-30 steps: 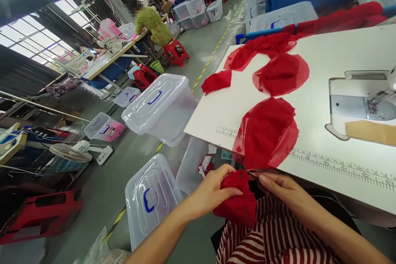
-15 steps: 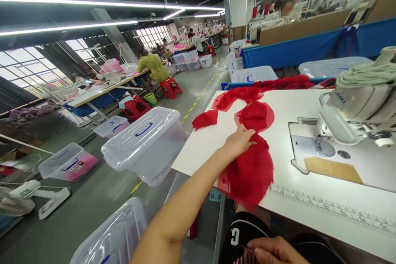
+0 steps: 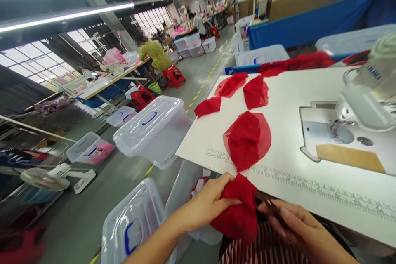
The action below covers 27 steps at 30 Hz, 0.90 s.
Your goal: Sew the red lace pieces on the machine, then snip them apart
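My left hand is closed on a piece of red sheer fabric, which hangs over my lap just off the table's front edge. Beside it, my right hand grips small dark thread snips, their tips close to the fabric's right edge. On the white sewing table lies a larger red fabric piece across the printed ruler. Several more red pieces, among them a folded one, are spread toward the far left edge. To the right stands the sewing machine.
Lidded clear plastic boxes stand on the floor to the left, with another lidded box nearer me. A white fan is farther left. More red fabric lies along the table's far side. A person in a yellow-green top sits beyond.
My left hand has drawn a red piece off the table toward my lap. My right hand has come up beside it with the snips. The view has shifted slightly.
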Each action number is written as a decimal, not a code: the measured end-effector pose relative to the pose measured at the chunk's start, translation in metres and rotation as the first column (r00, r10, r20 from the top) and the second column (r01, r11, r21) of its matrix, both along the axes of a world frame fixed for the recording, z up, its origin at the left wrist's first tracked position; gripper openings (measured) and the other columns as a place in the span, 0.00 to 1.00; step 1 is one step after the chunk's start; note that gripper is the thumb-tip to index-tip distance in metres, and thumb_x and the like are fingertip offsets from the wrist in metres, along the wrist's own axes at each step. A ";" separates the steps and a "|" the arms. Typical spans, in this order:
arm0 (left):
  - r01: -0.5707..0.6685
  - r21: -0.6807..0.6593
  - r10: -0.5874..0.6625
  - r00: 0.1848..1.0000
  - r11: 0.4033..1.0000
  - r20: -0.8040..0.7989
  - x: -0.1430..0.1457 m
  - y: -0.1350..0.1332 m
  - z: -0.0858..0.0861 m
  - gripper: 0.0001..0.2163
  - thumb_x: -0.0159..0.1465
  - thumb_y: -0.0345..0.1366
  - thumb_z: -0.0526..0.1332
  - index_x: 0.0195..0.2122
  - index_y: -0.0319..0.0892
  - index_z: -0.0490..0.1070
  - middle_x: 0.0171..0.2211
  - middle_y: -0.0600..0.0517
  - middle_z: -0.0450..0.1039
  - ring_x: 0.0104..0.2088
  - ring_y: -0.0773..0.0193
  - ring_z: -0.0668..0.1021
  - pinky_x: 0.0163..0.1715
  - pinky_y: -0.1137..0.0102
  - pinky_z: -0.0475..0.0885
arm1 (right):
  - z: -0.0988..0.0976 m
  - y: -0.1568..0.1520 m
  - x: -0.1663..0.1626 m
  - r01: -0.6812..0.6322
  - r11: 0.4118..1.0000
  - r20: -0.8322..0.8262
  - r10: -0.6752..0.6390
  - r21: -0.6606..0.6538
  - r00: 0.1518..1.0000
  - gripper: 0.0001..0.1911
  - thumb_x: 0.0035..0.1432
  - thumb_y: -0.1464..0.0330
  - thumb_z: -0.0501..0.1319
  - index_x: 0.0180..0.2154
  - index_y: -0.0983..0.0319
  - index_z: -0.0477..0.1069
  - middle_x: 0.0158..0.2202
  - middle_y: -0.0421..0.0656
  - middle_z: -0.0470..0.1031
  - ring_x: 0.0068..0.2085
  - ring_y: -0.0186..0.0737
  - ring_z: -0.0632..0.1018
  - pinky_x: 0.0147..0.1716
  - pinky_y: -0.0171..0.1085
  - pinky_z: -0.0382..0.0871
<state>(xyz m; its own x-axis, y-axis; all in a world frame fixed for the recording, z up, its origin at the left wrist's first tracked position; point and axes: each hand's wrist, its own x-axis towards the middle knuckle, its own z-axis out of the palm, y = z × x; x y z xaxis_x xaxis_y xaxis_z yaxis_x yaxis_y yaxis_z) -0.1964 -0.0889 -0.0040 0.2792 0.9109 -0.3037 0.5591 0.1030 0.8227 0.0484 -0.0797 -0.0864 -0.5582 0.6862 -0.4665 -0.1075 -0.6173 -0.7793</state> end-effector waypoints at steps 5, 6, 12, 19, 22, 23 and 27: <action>-0.003 -0.152 0.010 0.999 0.988 0.046 -0.013 -0.031 -0.005 0.08 0.66 0.37 0.62 0.45 0.43 0.68 0.37 0.54 0.75 0.37 0.63 0.74 0.38 0.72 0.66 | 0.004 0.004 -0.028 -0.082 0.995 0.004 0.082 -0.059 0.997 0.31 0.43 0.40 0.69 0.38 0.58 0.84 0.20 0.36 0.61 0.22 0.28 0.55 0.20 0.29 0.51; -0.011 -0.164 0.019 0.999 0.986 0.044 -0.014 -0.035 -0.005 0.07 0.66 0.37 0.62 0.44 0.43 0.68 0.36 0.55 0.74 0.36 0.64 0.73 0.37 0.72 0.65 | 0.001 0.004 -0.030 -0.089 0.993 0.020 0.090 -0.073 0.996 0.31 0.43 0.40 0.69 0.38 0.58 0.84 0.20 0.36 0.62 0.22 0.29 0.57 0.20 0.30 0.53; 0.058 -0.170 -0.063 0.998 0.984 -0.026 -0.014 -0.044 -0.003 0.04 0.68 0.36 0.59 0.41 0.45 0.66 0.35 0.56 0.72 0.34 0.65 0.72 0.36 0.72 0.62 | -0.004 0.006 -0.040 -0.238 0.971 0.022 0.239 -0.019 0.971 0.32 0.46 0.41 0.68 0.41 0.59 0.83 0.29 0.44 0.79 0.34 0.44 0.75 0.38 0.42 0.72; 0.132 -0.198 -0.162 0.976 0.971 -0.143 -0.013 -0.043 -0.003 0.07 0.65 0.34 0.60 0.34 0.45 0.59 0.28 0.57 0.65 0.30 0.66 0.69 0.29 0.73 0.57 | 0.000 0.010 -0.052 -0.198 0.980 0.036 0.197 0.024 0.980 0.31 0.43 0.40 0.68 0.37 0.58 0.84 0.35 0.47 0.82 0.40 0.50 0.78 0.46 0.45 0.71; 0.318 -0.208 -0.350 0.927 0.925 -0.137 -0.012 -0.030 0.015 0.08 0.63 0.31 0.60 0.31 0.44 0.60 0.25 0.57 0.65 0.27 0.66 0.69 0.28 0.72 0.57 | -0.013 0.008 -0.049 -0.140 0.989 0.101 0.134 0.053 0.986 0.33 0.43 0.38 0.66 0.35 0.58 0.84 0.33 0.46 0.81 0.39 0.49 0.77 0.43 0.44 0.71; 0.371 -0.172 -0.392 0.914 0.912 -0.106 -0.011 -0.020 0.023 0.07 0.63 0.29 0.59 0.31 0.44 0.62 0.26 0.57 0.67 0.28 0.66 0.71 0.28 0.72 0.59 | -0.020 0.006 -0.047 -0.158 0.984 0.083 0.151 0.081 0.985 0.33 0.44 0.37 0.66 0.34 0.59 0.84 0.31 0.45 0.80 0.37 0.49 0.77 0.42 0.44 0.71; 0.269 0.151 -0.253 0.960 0.951 -0.115 0.006 0.052 0.047 0.08 0.65 0.26 0.53 0.41 0.44 0.68 0.40 0.53 0.75 0.41 0.61 0.76 0.43 0.69 0.68 | -0.044 -0.007 -0.042 -0.288 0.926 0.032 0.289 0.242 0.957 0.31 0.48 0.38 0.64 0.27 0.61 0.82 0.23 0.41 0.75 0.31 0.44 0.74 0.39 0.43 0.71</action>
<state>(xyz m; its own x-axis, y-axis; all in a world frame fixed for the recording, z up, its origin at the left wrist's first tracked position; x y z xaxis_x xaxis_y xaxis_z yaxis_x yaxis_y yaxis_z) -0.1905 -0.0364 0.0433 0.4914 0.8494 -0.1926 0.6235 -0.1887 0.7587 0.0068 -0.0864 -0.1302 -0.7508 0.5866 -0.3037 0.0432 -0.4152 -0.9087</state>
